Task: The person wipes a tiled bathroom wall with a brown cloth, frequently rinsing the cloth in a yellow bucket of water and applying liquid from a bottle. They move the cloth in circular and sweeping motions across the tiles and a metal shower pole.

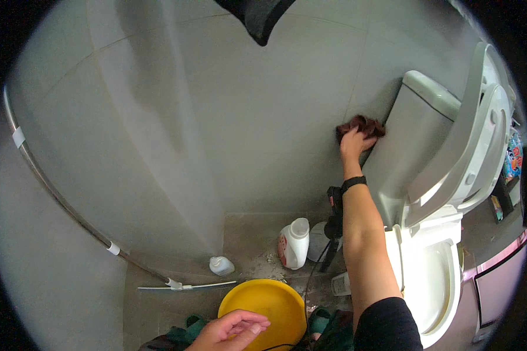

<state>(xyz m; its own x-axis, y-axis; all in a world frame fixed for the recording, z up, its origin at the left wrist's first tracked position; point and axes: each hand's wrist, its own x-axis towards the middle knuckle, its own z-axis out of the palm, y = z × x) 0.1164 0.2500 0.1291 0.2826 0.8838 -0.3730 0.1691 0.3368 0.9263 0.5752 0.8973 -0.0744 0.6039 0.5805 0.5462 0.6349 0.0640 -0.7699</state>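
Note:
My right hand (pixel 355 146) is closed on a bunched dark brown cloth (pixel 362 124), pressed against the grey tiled wall beside the toilet tank (pixel 413 131). Its arm, with a black wristband, reaches up past the white toilet (pixel 436 286), whose lid (pixel 492 134) and seat stand raised. Low in the view, my left hand (pixel 231 332) is over the near edge of a yellow basin (pixel 228 298). Its fingers curve loosely, thumb apart, with nothing in them. The inside of the basin is partly covered by this hand.
A white jug with a red label (pixel 294 244) stands on the floor by the wall, a small white bottle (pixel 221 265) to its left. A black tool-like object (pixel 334 219) with a cord is partly behind my right arm. A metal rail (pixel 58 187) curves along the left.

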